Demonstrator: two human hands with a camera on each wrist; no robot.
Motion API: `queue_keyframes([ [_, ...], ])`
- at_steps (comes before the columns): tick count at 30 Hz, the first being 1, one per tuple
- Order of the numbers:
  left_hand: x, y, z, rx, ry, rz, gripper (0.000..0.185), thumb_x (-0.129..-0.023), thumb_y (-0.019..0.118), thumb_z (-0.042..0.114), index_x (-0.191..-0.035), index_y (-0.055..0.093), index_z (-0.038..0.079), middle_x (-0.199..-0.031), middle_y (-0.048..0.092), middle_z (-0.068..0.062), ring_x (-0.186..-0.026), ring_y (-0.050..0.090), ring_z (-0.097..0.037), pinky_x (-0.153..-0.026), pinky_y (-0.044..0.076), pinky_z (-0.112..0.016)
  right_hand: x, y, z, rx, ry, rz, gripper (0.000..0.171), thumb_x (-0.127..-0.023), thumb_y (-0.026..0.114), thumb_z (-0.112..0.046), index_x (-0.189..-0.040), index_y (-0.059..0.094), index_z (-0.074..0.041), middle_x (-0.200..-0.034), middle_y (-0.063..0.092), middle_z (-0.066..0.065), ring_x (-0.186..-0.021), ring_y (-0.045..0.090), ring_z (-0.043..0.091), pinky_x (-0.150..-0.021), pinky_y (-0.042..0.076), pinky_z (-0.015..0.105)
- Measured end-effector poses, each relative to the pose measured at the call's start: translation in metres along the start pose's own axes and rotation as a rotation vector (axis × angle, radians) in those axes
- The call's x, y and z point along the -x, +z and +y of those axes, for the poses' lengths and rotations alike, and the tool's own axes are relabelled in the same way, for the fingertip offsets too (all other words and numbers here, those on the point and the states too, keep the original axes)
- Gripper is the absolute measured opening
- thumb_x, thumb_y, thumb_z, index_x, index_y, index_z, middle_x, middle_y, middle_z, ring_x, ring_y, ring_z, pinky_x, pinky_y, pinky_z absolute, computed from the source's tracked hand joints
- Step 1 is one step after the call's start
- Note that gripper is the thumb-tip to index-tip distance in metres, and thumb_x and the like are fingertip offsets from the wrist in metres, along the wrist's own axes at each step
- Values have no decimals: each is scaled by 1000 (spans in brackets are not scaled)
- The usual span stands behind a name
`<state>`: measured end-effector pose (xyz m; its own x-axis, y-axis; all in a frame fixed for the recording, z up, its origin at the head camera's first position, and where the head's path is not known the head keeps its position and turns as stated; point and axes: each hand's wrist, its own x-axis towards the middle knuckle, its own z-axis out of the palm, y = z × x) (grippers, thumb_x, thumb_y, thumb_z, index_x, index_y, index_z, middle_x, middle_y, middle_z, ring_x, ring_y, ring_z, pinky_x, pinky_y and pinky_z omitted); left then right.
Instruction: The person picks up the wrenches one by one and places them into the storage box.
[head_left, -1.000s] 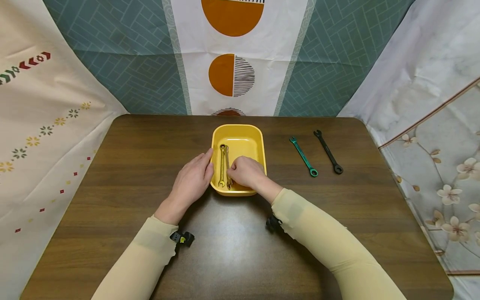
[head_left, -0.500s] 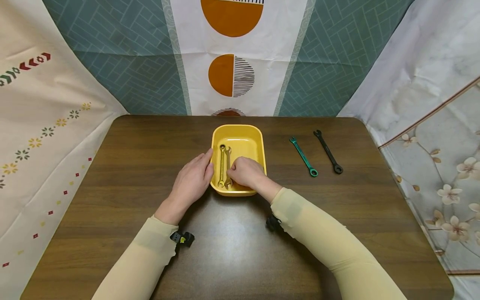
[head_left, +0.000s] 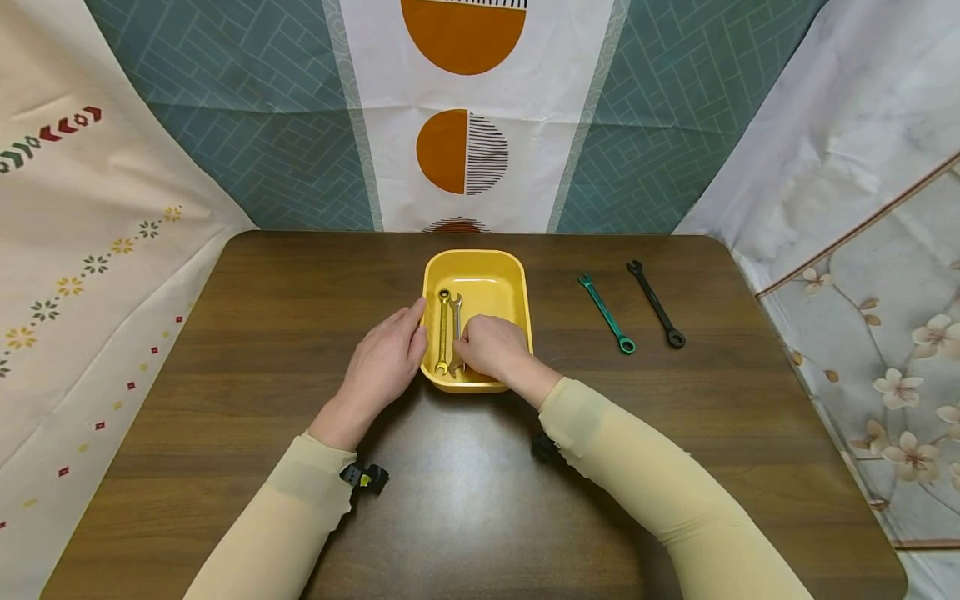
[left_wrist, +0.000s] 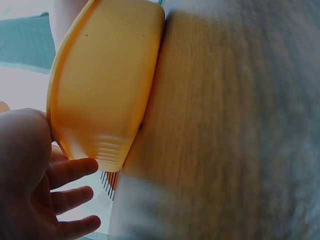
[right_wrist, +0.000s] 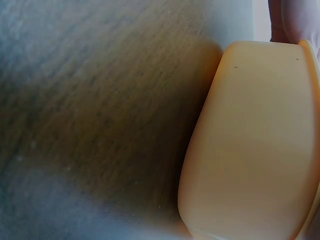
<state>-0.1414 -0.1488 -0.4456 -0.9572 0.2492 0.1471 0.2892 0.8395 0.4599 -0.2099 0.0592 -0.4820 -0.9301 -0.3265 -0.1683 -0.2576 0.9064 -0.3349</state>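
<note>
A yellow plastic tray (head_left: 487, 275) stands on the table in the head view. Inside, along its left wall, lies a gold-coloured combination wrench (head_left: 443, 333). Beside that is a silver wrench (head_left: 457, 312), lying almost parallel. My right hand (head_left: 491, 343) reaches over the tray's near right side, and its thumb and fingertips pinch the lower part of the silver wrench; the palm hides the fingers' undersides. My left hand (head_left: 386, 350) rests along the tray's left edge with its fingers stretched out. The left wrist view shows the fingers (left_wrist: 75, 172) against the tray's outer wall.
On the tabletop (head_left: 300, 292), right of the tray, lie a green wrench (head_left: 607, 314) and a longer black wrench (head_left: 656, 304), both slanted. Patterned cloths hang behind the table and along both sides. The right wrist view is mostly tabletop and the tray's outer wall (right_wrist: 250, 140).
The silver wrench has turned slightly in the right hand's fingers, its lower end shifting a little left. The left hand, the tray and the other wrenches keep their places.
</note>
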Motion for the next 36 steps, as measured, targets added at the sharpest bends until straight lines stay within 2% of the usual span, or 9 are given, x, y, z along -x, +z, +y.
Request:
queue_keyframes([
  [7,1,0,0,-2,3,2,59,-117,49,29,-171,40,5,-163,55,-20,-152,51,-39,-125,40,-58,-2,0,0,1,11,-30,46,-99,65,-37,-55,64,-24,-53,57,-7,-55,58,16,-49,47,37],
  [13,0,0,0,2,4,5,59,-117,48,30,-171,41,6,-163,55,-20,-152,51,-39,-124,41,-58,-6,7,4,11,0,-3,40,-96,68,-37,-58,64,-25,-57,58,-7,-58,57,17,-51,47,38],
  [20,0,0,0,4,-3,-2,59,-117,50,29,-171,40,6,-163,54,-20,-152,50,-39,-124,41,-58,-8,8,5,12,-6,1,41,-98,68,-37,-58,65,-25,-56,58,-7,-57,58,18,-51,49,38],
  [28,0,-1,1,4,2,4,59,-117,49,29,-171,41,5,-163,55,-21,-152,51,-39,-124,41,-58,21,-25,-22,-36,24,-9,46,-103,66,-33,-60,62,-18,-57,55,-2,-58,57,20,-55,47,38],
  [32,0,-1,1,3,0,0,59,-118,47,30,-171,41,5,-163,55,-20,-152,51,-39,-125,41,-58,27,-28,-26,-74,12,26,47,-105,66,-35,-61,61,-19,-57,54,-3,-56,54,19,-53,43,37],
  [36,1,-1,1,3,2,1,59,-118,47,29,-170,41,5,-163,55,-20,-152,51,-39,-124,41,-58,34,-36,-29,-130,18,48,46,-106,67,-36,-64,65,-17,-59,59,-2,-58,57,20,-55,45,37],
])
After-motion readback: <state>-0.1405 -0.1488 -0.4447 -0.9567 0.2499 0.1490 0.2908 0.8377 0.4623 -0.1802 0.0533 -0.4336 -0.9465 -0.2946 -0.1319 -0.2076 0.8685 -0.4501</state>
